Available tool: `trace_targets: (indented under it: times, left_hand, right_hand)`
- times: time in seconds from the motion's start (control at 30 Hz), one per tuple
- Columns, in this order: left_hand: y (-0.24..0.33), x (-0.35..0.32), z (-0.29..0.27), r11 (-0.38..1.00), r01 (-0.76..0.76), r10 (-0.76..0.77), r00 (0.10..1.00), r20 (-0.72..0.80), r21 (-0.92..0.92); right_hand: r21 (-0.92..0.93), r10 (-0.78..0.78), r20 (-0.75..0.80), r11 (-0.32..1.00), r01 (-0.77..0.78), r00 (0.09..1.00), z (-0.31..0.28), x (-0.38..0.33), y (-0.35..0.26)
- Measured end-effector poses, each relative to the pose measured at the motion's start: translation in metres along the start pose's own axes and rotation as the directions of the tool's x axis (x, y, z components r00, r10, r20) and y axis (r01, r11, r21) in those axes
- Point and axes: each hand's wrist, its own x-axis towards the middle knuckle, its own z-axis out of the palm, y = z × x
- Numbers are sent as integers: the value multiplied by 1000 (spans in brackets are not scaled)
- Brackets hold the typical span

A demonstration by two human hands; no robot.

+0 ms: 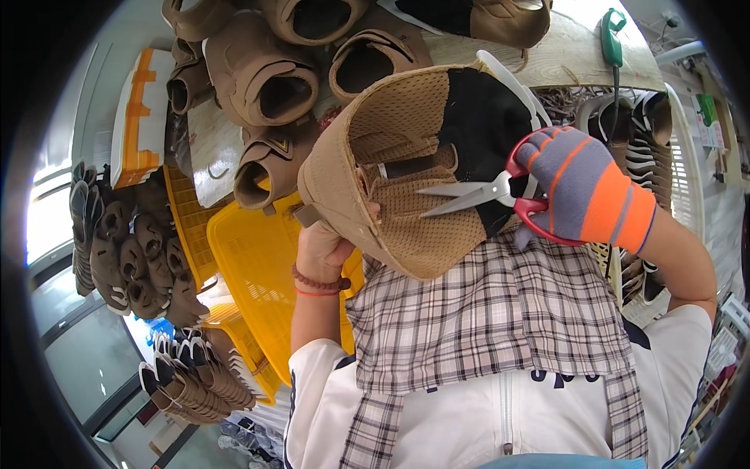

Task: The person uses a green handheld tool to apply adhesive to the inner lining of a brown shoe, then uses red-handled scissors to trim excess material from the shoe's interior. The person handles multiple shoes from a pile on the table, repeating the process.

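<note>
A tan mesh shoe upper (332, 176) with a black lining at its heel end is held up before my chest, its opening facing me. My bare left hand (322, 246), a beaded bracelet on the wrist, is closed on the upper's lower left edge; some fingers are hidden behind the material. In a grey and orange glove, my right hand (586, 184) grips the red handles of a pair of scissors (469, 195). The scissor blades are spread apart and point left, in front of the upper's opening. Whether they touch the inside cannot be told.
More tan shoe uppers (262, 86) crowd the wooden table (562, 55) beyond. A green corded hand tool (612, 43) sits at its far right. Yellow baskets (254, 273) stand at my left, near stacked uppers (195, 383) and a white box with orange tape (141, 117).
</note>
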Motion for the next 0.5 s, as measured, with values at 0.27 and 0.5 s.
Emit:
trace_targets:
  times: [0.27,0.5]
  left_hand:
    - [2,-2,3,1000,5,-5,1000,14,-13]
    - [-1,-1,-2,999,-12,9,998,70,46]
  right_hand:
    - [-2,-21,50,1000,21,999,6,7,-7]
    - [1,-40,-131,999,40,991,6,-2,6]
